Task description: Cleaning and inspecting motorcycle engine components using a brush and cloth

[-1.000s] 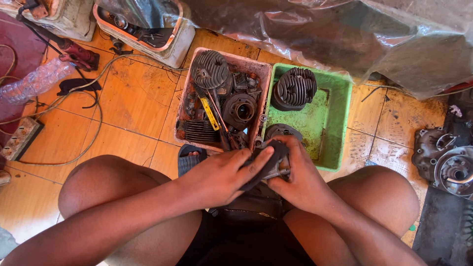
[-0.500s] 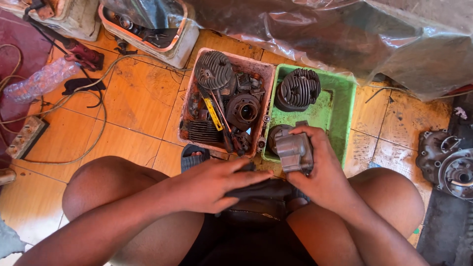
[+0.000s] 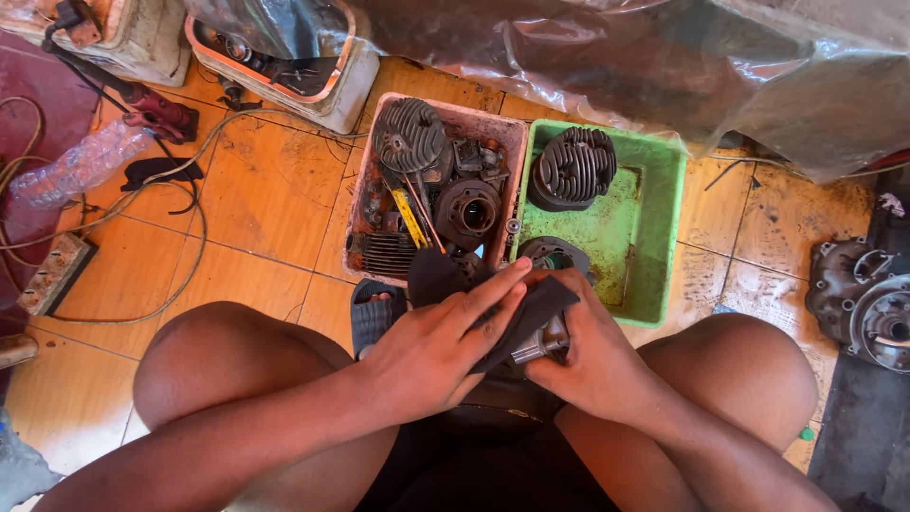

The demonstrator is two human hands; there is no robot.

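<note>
Head view: green tray [image 3: 654, 237] at 1 o'clock holds a finned cylinder head [image 3: 572, 168]; pink tray [image 3: 512, 142] at 12 o'clock holds engine parts. Left hand [image 3: 441, 346] presses a dark cloth [image 3: 526, 318] with fingers narrow. Right hand [image 3: 588, 351] fingers clasp a metal part [image 3: 536, 348], centre, between the knees.

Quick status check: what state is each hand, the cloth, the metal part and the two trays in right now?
Left hand: pressing the dark cloth against the part.
Right hand: gripping the metal part from below.
Dark cloth: draped over the part.
Metal part: mostly covered, shiny end showing.
Pink tray: crowded with engine parts.
Green tray: open, holding a finned cylinder.
</note>
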